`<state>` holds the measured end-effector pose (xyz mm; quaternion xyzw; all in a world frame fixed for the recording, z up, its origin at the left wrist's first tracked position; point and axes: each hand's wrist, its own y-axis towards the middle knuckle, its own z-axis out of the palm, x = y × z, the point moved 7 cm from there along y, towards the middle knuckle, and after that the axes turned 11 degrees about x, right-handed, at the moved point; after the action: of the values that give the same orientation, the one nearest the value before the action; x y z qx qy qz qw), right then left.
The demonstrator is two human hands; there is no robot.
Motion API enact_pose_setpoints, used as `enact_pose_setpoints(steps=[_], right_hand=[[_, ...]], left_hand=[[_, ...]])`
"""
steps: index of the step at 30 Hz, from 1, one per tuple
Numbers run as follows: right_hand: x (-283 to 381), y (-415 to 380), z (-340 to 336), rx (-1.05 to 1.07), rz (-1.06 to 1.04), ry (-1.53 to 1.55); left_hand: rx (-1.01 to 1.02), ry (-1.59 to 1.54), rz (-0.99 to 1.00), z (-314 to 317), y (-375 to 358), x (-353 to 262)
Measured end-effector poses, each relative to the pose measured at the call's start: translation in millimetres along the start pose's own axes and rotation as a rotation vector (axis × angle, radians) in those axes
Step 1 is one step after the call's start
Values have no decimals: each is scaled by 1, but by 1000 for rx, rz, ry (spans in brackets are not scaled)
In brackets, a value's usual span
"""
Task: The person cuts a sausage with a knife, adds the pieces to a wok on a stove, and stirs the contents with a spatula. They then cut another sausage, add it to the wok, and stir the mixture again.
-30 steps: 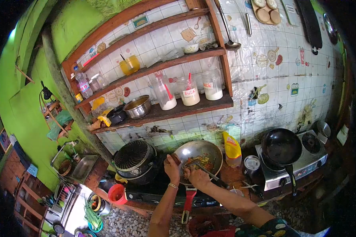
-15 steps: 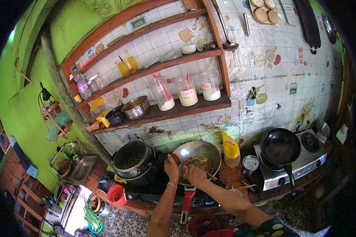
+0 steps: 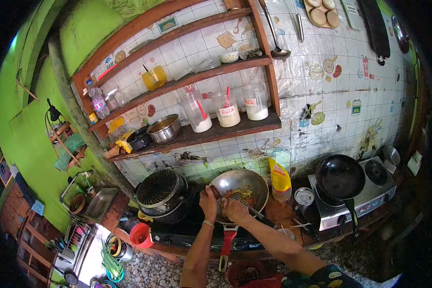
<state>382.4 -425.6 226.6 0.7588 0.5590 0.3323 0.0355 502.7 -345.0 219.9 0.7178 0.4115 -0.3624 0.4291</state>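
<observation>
A metal frying pan (image 3: 250, 182) with a red handle (image 3: 229, 240) sits on the black stove, chopped food (image 3: 245, 196) inside. At the pan's left rim, my left hand (image 3: 208, 205) is closed around a small reddish-brown object (image 3: 215, 192), its kind mostly hidden by the fingers. My right hand (image 3: 236, 211) is over the pan's near side, fingers wrapped round a long metal utensil with a black handle (image 3: 266, 221). The utensil's working end is hidden between my hands and the food.
A black pot with a ridged lid (image 3: 162, 189) stands left of the pan. To the right are a yellow-labelled bottle (image 3: 280, 178), a can (image 3: 304, 197), and a black wok (image 3: 340, 176) on a silver stove (image 3: 382, 187). Shelves with jars (image 3: 225, 109) hang above.
My right hand and the utensil have shifted slightly, and the left hand has tilted a little with the brown object. The view has moved marginally. Both hands keep their grips.
</observation>
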Motion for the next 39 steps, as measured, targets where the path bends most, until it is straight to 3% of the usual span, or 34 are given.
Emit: enact_pose_setpoints(steps=[4, 7, 10, 12, 16, 20, 22, 25, 27, 31, 37, 38, 39], right_hand=[[-1, 5, 11, -249, -102, -265], [-27, 18, 41, 119, 103, 61], [-17, 10, 18, 41, 117, 7], [-6, 7, 3, -106, -62, -9], [-19, 17, 27, 95, 59, -66], [-13, 3, 12, -40, 126, -55], [-22, -1, 19, -51, 188, 4], [-24, -2, 25, -201, 43, -11], [-15, -7, 28, -296, -63, -272], [-15, -6, 17, -261, 24, -215], [-17, 4, 19, -40, 18, -102], [-23, 8, 30, 27, 11, -59], [-28, 11, 36, 89, 9, -16]], left_hand=[[42, -4, 9, 1, 1, -6], [28, 2, -3, 2, 2, -7], [62, -21, -1, 5, 1, -8], [79, -32, -28, 9, 10, 8], [229, -106, -145, 27, 35, 42], [165, -288, -90, 22, 39, 29], [68, -53, 81, 14, 39, 22], [31, 17, 81, 15, 38, 34], [32, 34, 74, 4, 17, -9], [59, 76, 23, 5, 17, -6], [81, 41, 41, 24, 47, 60], [83, 43, 39, 17, 42, 46], [217, -149, -136, 17, 31, 28]])
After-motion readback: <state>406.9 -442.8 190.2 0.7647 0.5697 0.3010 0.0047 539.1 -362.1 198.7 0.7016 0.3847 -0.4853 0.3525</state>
